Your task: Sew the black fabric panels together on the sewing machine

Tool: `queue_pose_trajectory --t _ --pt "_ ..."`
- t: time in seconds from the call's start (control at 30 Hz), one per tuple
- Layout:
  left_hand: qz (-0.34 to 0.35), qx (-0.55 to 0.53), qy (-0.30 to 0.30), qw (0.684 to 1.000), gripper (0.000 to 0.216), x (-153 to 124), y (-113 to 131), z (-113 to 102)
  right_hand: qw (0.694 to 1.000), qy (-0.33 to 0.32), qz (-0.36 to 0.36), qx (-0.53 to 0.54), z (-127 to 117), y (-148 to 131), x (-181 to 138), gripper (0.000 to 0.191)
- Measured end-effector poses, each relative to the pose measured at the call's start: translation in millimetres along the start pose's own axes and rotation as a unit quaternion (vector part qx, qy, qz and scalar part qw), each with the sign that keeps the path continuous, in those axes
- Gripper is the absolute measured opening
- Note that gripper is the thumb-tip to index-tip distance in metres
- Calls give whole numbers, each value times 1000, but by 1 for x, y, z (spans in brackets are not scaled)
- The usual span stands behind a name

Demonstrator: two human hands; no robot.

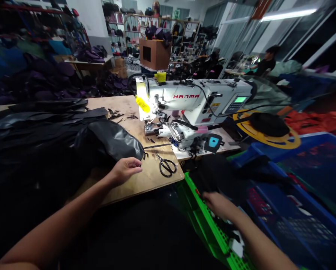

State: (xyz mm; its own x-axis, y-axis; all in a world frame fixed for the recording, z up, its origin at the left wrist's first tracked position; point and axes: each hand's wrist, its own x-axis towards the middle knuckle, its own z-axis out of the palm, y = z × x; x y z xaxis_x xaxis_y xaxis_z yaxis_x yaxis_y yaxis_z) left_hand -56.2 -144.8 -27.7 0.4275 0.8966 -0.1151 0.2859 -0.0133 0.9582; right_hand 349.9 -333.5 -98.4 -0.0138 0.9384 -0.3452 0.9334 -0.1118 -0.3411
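My left hand [126, 169] is over the wooden tabletop, fingers curled toward the thumb. A small dark thing shows at the fingertips, too small to name. Just behind this hand lies a black, shiny, rounded bag piece [111, 138]. To its right rest scissors [167, 167] with black loop handles. At the right, my right hand [218, 204] is closed on black fabric [215, 174] over the green crate [197, 213]; the fingertips are partly hidden and somewhat blurred. A white sewing machine [182, 99] with its lamp lit stands beyond both hands.
Black material [44, 120] is heaped on the table's left side. Dark scraps [132, 116] lie near the machine. Blue crates [294, 187] and a yellow ring-shaped reel [291, 142] are at the right. Further back are a cardboard box [159, 52], shelves and a seated person [267, 63].
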Motion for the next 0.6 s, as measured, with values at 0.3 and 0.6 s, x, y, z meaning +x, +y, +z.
queue_pose_trajectory --t 0.3,0.6 --pt "120 5 34 992 26 20 17 24 994 32 -45 -95 0 -150 173 46" --pt "110 -7 74 991 28 34 -1 -3 976 4 -137 170 -40 -137 150 49"
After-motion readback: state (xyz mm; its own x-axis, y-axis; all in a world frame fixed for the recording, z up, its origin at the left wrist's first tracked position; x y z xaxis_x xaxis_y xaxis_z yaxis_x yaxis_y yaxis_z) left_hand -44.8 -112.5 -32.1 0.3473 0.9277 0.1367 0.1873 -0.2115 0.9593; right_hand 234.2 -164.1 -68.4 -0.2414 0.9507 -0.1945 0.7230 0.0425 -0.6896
